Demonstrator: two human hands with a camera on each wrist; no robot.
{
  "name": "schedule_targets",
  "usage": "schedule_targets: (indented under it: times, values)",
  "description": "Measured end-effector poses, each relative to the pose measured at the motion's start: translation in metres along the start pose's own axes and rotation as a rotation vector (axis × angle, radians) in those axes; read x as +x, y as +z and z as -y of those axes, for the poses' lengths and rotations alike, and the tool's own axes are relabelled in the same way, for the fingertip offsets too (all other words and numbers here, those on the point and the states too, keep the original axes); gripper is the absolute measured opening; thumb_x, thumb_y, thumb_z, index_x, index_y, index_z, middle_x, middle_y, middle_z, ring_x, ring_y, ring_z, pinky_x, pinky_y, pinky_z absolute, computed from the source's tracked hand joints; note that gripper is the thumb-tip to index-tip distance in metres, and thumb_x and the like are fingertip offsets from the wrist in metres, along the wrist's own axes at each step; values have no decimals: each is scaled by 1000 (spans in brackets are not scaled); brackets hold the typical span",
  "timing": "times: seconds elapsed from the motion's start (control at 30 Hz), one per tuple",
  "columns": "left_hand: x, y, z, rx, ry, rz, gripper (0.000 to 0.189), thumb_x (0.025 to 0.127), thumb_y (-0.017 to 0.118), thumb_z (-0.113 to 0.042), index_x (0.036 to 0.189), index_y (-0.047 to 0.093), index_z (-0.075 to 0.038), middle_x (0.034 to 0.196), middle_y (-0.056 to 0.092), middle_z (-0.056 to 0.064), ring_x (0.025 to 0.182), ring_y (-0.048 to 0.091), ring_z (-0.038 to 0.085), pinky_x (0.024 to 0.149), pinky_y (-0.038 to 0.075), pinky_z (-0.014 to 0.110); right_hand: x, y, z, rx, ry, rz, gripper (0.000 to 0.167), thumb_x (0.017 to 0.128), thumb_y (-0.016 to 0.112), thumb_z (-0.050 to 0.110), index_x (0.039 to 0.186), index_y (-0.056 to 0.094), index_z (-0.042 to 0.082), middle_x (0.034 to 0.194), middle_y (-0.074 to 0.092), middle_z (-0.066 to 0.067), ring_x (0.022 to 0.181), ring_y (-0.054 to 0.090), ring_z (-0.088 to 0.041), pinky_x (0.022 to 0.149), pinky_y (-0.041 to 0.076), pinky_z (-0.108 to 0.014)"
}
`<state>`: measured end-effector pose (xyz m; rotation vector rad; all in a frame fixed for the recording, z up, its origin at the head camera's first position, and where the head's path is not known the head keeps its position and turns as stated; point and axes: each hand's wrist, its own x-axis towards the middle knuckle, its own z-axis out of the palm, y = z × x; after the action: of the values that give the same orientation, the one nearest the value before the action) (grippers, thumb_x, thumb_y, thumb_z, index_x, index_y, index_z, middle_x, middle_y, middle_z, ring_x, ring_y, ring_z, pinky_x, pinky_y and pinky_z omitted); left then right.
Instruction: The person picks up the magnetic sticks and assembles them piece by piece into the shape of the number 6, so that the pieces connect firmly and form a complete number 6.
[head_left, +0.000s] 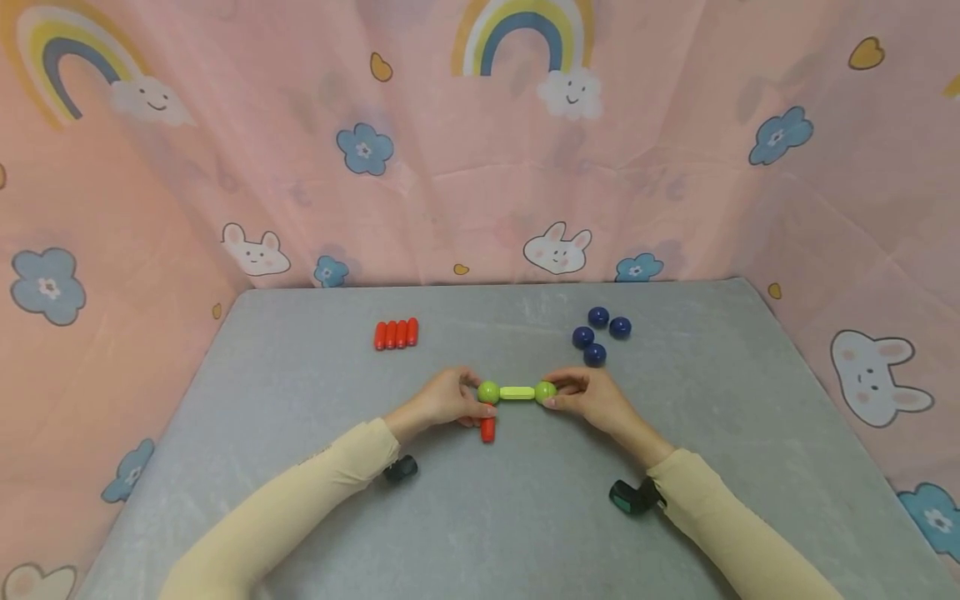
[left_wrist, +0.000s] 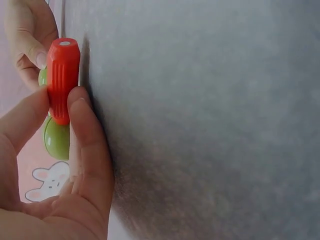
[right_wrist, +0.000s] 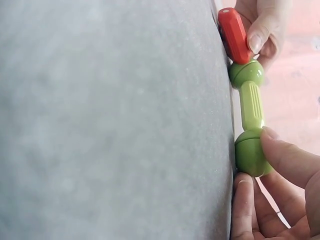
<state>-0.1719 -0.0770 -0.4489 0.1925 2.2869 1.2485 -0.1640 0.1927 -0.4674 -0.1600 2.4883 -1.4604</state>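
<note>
A light green rod (head_left: 517, 392) joins two green balls, one at each end, low over the table's middle. My left hand (head_left: 452, 397) pinches a red rod (head_left: 487, 428) between thumb and fingers. That rod's far end meets the left green ball (head_left: 488, 392), and its near end points toward me, showing a small silvery disc in the left wrist view. With thumb and fingertips, my right hand (head_left: 588, 398) grips the right green ball (right_wrist: 251, 152). In the right wrist view the red rod stands at an angle to the green one.
Several red rods (head_left: 396, 333) lie side by side at the back left of the grey table (head_left: 315, 358). Several dark blue balls (head_left: 595, 355) sit grouped at the back right. A patterned pink cloth (head_left: 450, 192) hangs behind the table and along both sides.
</note>
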Motion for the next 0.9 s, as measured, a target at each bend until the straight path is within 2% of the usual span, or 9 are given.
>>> schedule_targets:
  times: [0.17, 0.3, 0.4, 0.5, 0.57, 0.67, 0.9]
  values:
    - [0, 0, 0, -11, -3, -4, 58, 81, 83, -26, 125, 56, -1, 70, 69, 5, 59, 65, 11, 61, 54, 24, 1, 1, 0, 3, 3, 1, 37, 82, 81, 18, 116, 72, 8, 104, 74, -12, 85, 66, -11, 74, 52, -24]
    - [-3, -2, 2, -65, 4, -5, 53, 83, 80, -24, 122, 55, 1, 72, 70, 6, 59, 65, 10, 61, 55, 25, 1, 2, -1, 12, 5, 3, 37, 81, 81, 19, 116, 72, 8, 104, 74, -12, 85, 66, -12, 73, 52, -24]
    - [-7, -3, 7, -126, -2, 5, 37, 87, 76, -22, 109, 60, 3, 69, 70, 5, 57, 65, 8, 59, 57, 25, 1, 2, -2, 19, 1, 12, 38, 81, 82, 20, 116, 71, 9, 104, 74, -12, 85, 66, -12, 74, 52, -24]
    - [-12, -4, 11, -158, -16, 46, 23, 90, 73, -19, 93, 68, 3, 64, 69, 4, 54, 66, 8, 56, 58, 26, 1, 2, -3, 22, -8, 13, 38, 81, 82, 19, 117, 71, 8, 105, 74, -12, 85, 66, -12, 74, 52, -24]
    - [-14, -3, 13, -155, -20, 81, 22, 91, 72, -20, 85, 73, 1, 62, 68, 3, 53, 66, 9, 55, 59, 27, 1, 1, -3, 21, -16, 10, 38, 82, 81, 18, 117, 71, 7, 105, 74, -13, 85, 66, -12, 73, 53, -23]
    - [-15, -1, 14, -158, -21, 120, 24, 92, 71, -22, 83, 75, -1, 62, 69, 2, 54, 68, 8, 55, 59, 27, 0, -1, -2, 23, -13, 1, 37, 81, 81, 16, 116, 71, 7, 104, 74, -13, 85, 66, -12, 73, 52, -23]
    - [-11, 5, 11, -190, -26, 131, 26, 91, 72, -23, 79, 75, 1, 59, 69, 1, 52, 68, 8, 54, 58, 26, -1, -2, -2, 4, -9, 8, 39, 82, 81, 20, 117, 71, 9, 106, 74, -12, 86, 65, -12, 75, 52, -24]
